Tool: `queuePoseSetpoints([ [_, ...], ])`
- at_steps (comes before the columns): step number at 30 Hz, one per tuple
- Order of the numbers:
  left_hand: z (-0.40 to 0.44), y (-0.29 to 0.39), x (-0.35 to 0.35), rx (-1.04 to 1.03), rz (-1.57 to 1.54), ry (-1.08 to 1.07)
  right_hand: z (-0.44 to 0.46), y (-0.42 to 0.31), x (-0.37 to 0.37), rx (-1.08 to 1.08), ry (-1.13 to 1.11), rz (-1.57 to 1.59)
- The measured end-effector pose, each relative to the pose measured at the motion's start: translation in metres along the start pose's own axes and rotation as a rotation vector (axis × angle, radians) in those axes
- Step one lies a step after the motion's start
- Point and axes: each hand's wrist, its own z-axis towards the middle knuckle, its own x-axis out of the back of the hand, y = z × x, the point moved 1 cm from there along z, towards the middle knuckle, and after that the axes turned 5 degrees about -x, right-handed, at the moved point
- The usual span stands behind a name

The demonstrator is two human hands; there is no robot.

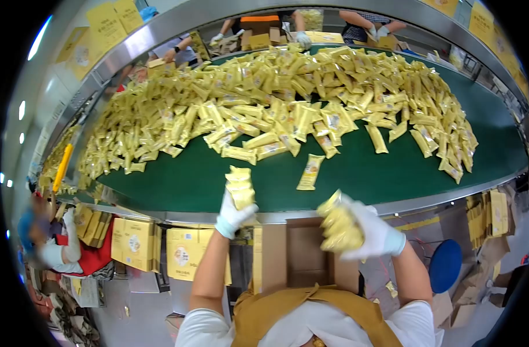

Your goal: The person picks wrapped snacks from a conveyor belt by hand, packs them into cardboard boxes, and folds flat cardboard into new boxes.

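White gloves cover both hands. My left hand (234,215) is closed around a short stack of yellow wrapped snack bars (240,188) at the near edge of the green conveyor belt (189,185). To the right, my right hand (373,230) grips a longer row of yellow wrapped snack bars (339,226), slightly blurred. Between and below the hands stands an open cardboard box (273,251), its brown inside showing. A single snack bar (310,172) lies on the belt just beyond my hands, apart from the large pile of snack bars (276,98).
A metal rail (264,218) runs along the belt's near side. Yellow cartons (134,243) stand at the left, and flattened ones (489,217) at the right. A blue stool (445,266) is by my right arm. Co-workers' gloved hands (303,39) show across the belt; another person (62,246) is at left.
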Motion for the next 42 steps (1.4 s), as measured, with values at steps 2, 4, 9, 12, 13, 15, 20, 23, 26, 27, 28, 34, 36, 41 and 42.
queuePoseSetpoints([
  [2, -0.010, 0.024, -0.019, 0.049, -0.315, -0.151, 0.014, -0.016, -0.032, 0.063, -0.189, -0.656],
  [4, -0.012, 0.056, -0.051, 0.206, -0.695, -0.243, 0.024, -0.026, -0.072, 0.019, -0.363, -0.987],
  [9, -0.021, 0.052, -0.100, 0.513, -0.993, -0.638, 0.050, 0.003, -0.133, -0.157, -0.734, -0.960],
  [12, -0.049, 0.076, -0.126, -0.331, 0.248, -0.623, 0.033, 0.067, -0.164, -0.200, -0.833, -0.812],
  [13, -0.050, 0.065, -0.131, -0.401, 0.479, -0.666, 0.025, 0.087, -0.174, -0.198, -0.836, -0.795],
  [15, -0.057, 0.059, -0.144, -0.615, 0.845, -0.628, 0.009, 0.117, -0.199, -0.135, -0.753, -0.856],
  [20, -0.072, 0.026, -0.158, -0.725, 1.217, -0.495, 0.005, 0.138, -0.222, -0.155, -0.830, -0.905],
  [23, -0.078, 0.013, -0.168, -0.664, 1.402, -0.517, 0.006, 0.142, -0.228, -0.288, -0.908, -0.791],
  [26, -0.081, -0.010, -0.178, -0.506, 1.547, -0.664, 0.000, 0.153, -0.232, -0.420, -0.669, -0.533],
  [27, -0.081, -0.020, -0.181, -0.436, 1.588, -0.731, -0.002, 0.146, -0.232, -0.502, -0.579, -0.508],
  [28, -0.079, -0.030, -0.186, -0.349, 1.589, -0.809, 0.002, 0.145, -0.237, -0.567, -0.561, -0.562],
  [34, -0.052, -0.040, -0.197, 0.039, 1.496, -1.298, 0.009, 0.126, -0.237, -0.377, -0.603, -0.912],
  [36, -0.038, -0.023, -0.188, 0.136, 1.304, -1.464, 0.006, 0.105, -0.203, -0.274, -0.759, -0.807],
  [41, 0.021, 0.062, -0.110, 0.178, 0.362, -1.520, 0.028, 0.059, -0.052, -0.179, -0.779, 0.259],
  [42, 0.043, 0.089, -0.091, 0.160, 0.169, -1.461, 0.038, 0.028, -0.007, -0.150, -0.628, 0.326],
])
